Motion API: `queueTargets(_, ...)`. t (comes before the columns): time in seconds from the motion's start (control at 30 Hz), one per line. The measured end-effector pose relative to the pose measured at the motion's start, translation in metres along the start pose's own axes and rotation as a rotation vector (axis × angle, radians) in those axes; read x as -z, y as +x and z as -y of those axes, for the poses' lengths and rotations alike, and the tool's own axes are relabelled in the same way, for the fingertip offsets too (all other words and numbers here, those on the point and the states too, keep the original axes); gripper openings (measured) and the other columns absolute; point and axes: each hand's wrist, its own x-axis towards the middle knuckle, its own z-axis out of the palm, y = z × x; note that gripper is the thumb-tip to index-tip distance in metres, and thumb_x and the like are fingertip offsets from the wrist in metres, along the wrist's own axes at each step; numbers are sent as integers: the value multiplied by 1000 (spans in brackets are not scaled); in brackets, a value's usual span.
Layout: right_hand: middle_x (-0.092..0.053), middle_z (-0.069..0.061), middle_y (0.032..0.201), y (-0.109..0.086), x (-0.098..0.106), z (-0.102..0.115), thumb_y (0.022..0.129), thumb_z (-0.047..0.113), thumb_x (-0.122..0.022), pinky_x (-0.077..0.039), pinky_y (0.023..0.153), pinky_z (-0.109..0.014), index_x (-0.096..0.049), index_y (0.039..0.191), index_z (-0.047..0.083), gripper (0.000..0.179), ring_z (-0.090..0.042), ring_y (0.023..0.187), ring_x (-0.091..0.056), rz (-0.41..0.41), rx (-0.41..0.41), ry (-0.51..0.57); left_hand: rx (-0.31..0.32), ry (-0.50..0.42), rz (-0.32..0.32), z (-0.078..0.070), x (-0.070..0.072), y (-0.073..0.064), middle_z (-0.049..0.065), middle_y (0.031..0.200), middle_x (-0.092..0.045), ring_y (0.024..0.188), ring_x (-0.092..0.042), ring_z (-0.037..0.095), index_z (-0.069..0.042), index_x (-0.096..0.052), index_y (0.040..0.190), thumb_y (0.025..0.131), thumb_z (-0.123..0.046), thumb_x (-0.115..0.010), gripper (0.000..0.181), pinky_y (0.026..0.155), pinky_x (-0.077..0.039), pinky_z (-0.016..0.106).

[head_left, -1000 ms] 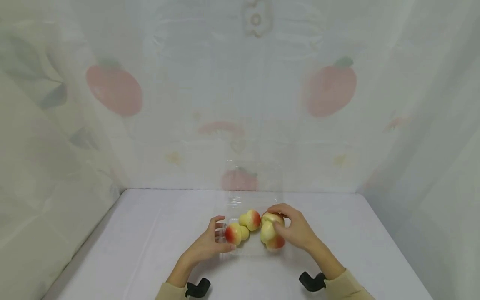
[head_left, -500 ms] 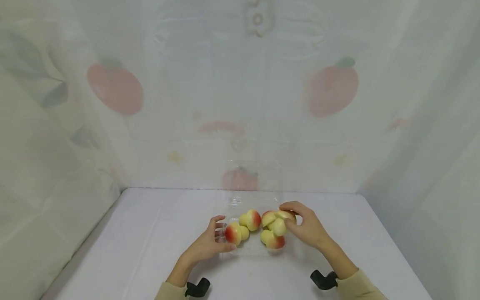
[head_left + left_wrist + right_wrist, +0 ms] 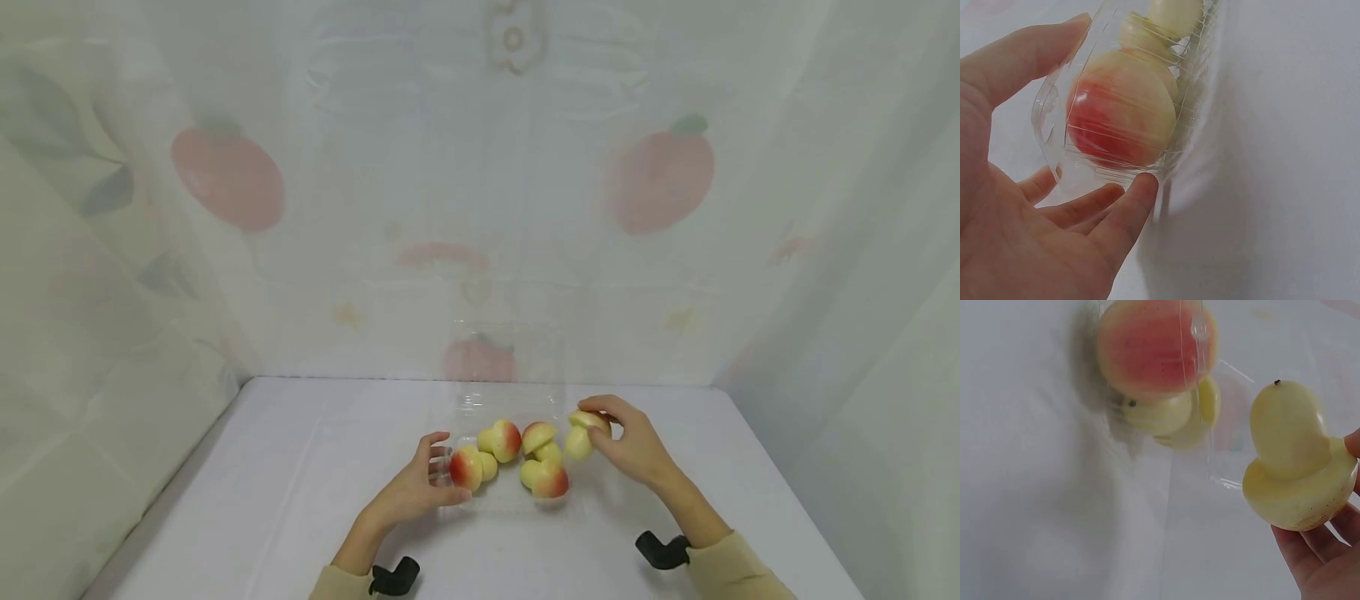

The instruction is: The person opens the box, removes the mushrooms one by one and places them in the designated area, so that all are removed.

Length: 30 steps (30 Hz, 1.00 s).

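My right hand (image 3: 632, 442) grips a toy mushroom (image 3: 582, 435) by its cap, its yellow stem hanging free just right of a clear plastic clamshell box (image 3: 498, 498). In the right wrist view this mushroom (image 3: 1291, 462) shows a pale cap and a stem with a dark tip. Inside the box lie several more mushrooms with red-and-yellow caps, among them one at the left end (image 3: 467, 468) and one at the front right (image 3: 551, 479). My left hand (image 3: 420, 483) holds the box's left end, thumb on one side and fingers on the other.
The box's transparent lid (image 3: 510, 358) stands raised behind it. A white table (image 3: 300, 467) spreads on both sides, enclosed by pale curtains (image 3: 450, 167) printed with red fruit. A black wrist mount (image 3: 396, 577) sits at each sleeve.
My right hand has lifted the mushroom from the box's right side and carried it to the right, uncovering the mushrooms beneath. The left hand stays in place.
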Motion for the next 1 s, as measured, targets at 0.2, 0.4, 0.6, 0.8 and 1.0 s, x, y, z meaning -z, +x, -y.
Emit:
queueTargets(0.2,-72,-7,113,1,6,-6,84,-8,-69,-52,88,-26,-71,117,4,34,-22,101,-65,-12,-22,-17,-3,1,1,0,0,0,24,151,-37,137,-42,46,-8,-23,155,78,-26,-90,103,112,-38,58)
queueTargets(0.4,-72,-3,112,1,9,-16,84,-3,-69,-48,85,-22,-72,115,7,33,-14,99,-62,-22,-41,-18,-2,10,2,-1,0,0,25,151,-37,137,-42,47,-8,-23,155,78,-27,-90,104,112,-38,58)
queueTargets(0.6,-72,-5,111,0,7,-25,83,-3,-69,-48,85,-23,-71,114,4,32,-13,98,-62,-25,-65,-28,-7,6,4,0,0,0,26,151,-37,136,-43,47,-7,-23,155,78,-28,-90,104,111,-38,59)
queueTargets(0.8,-72,-9,112,-1,4,-36,84,-3,-68,-49,88,-27,-71,115,3,32,-19,101,-64,-28,-91,-30,-9,6,3,0,0,0,26,151,-37,136,-43,47,-7,-24,154,78,-27,-90,103,111,-39,58)
queueTargets(1.0,-72,-9,112,-2,0,-49,83,-2,-67,-50,89,-32,-72,114,3,31,-23,103,-63,-21,-133,-37,-7,11,6,-2,0,-1,26,151,-36,136,-42,48,-7,-23,154,78,-28,-90,104,111,-38,59)
